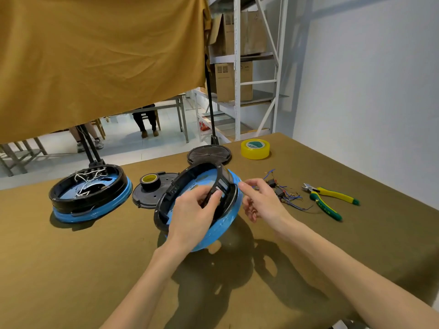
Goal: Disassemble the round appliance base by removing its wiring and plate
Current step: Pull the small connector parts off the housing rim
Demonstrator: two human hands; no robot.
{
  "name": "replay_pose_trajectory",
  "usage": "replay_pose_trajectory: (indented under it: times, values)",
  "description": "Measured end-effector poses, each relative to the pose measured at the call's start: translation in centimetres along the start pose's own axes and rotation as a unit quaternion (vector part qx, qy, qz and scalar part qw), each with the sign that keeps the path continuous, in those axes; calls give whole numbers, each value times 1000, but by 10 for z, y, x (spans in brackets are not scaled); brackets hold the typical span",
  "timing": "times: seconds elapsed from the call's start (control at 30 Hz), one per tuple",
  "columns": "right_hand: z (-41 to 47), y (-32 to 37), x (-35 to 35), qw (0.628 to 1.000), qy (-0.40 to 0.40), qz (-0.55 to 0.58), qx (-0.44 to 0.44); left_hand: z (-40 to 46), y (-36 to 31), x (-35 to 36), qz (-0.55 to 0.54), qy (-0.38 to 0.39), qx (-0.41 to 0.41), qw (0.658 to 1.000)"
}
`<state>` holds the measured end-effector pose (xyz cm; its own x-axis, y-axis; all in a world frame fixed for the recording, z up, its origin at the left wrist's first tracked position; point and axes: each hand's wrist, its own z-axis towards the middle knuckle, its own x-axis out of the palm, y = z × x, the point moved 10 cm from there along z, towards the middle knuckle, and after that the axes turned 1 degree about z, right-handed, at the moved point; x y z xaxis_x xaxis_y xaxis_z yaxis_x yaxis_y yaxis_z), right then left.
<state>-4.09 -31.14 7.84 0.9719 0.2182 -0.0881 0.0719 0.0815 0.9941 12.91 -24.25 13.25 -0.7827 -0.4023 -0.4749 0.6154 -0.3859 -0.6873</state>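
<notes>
A round appliance base (215,230) with a black rim and blue taped underside is tilted up off the table in the middle. My left hand (193,213) reaches into it and grips a black inner part (223,184) near the far rim. My right hand (261,201) hovers just right of the base with relaxed fingers, its fingertip close to the blue edge, holding nothing. A second round base (90,195) with white wiring inside lies flat at the left. Removed wires and connectors (283,192) lie in a pile at the right.
Yellow-green cutters (329,198) lie at the right. Two black plates lie behind the base: one (209,154) at the back, one (145,195) bearing a small tape roll (149,180). A yellow tape roll (255,149) stands at the back. A stand pole rises behind.
</notes>
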Motion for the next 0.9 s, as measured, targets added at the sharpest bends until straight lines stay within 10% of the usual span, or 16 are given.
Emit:
replay_pose_trajectory:
  times: [0.27,0.43,0.73,0.9]
  values:
    - [6,-11,-27,992,-93,-29,77,-11,-19,37,-27,128,30,991]
    - [-16,-20,-42,939,-62,-336,30,-34,-7,69,62,270,53,959]
    - [8,-19,10,937,41,-344,-29,-56,37,41,123,481,-53,866]
    - [-1,-31,36,933,57,-355,-14,-23,73,-32,354,336,-93,868]
